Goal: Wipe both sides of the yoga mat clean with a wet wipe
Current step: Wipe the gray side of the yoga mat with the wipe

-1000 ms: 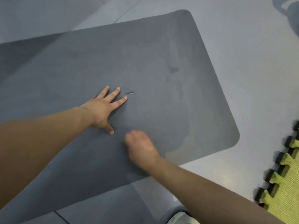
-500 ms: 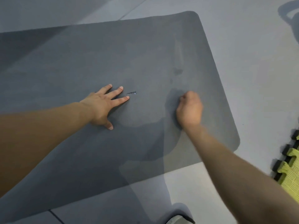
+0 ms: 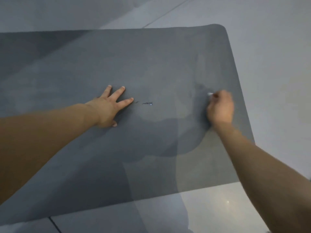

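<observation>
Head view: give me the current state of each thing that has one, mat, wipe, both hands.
Dark grey rubber yoga mat: unrolled flat on the floor, darker damp patches, small scuff mark near its middle.
White wet wipe: bunched, mostly hidden in the right hand's grip.
Left hand: fingers spread, pressed flat on the mat.
Right hand: curled round the wipe, on the mat.

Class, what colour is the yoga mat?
Dark grey, plain; the yoga mat shows best in the head view.
</observation>
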